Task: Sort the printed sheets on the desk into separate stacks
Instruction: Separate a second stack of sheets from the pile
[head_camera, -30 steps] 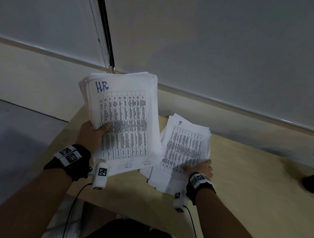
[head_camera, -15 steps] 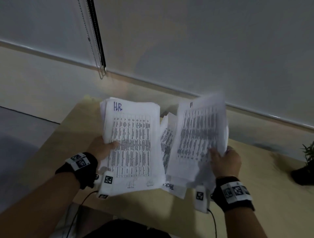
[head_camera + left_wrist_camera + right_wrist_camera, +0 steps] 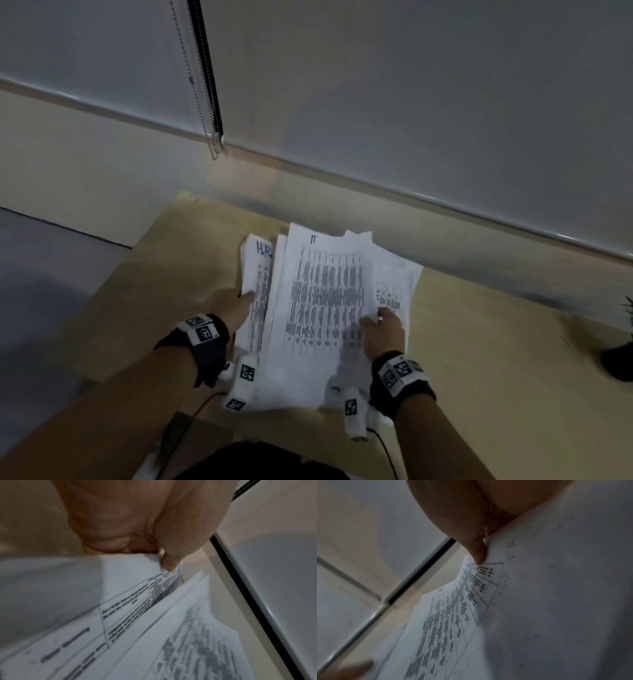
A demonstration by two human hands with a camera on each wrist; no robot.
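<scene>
While your left hand (image 3: 236, 305) pinches the HR stack (image 3: 255, 294) and your right hand (image 3: 383, 330) grips the second bundle (image 3: 322, 308) overlapping it above the desk (image 3: 479, 359), you're mid-sort, so next lay them down apart.

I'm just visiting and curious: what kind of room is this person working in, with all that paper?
Probably an office. A pale wooden desk stands against the wall under a roller blind with a bead chain, and both hands handle printed sheets of tables, one stack marked "HR" in pen.
</scene>
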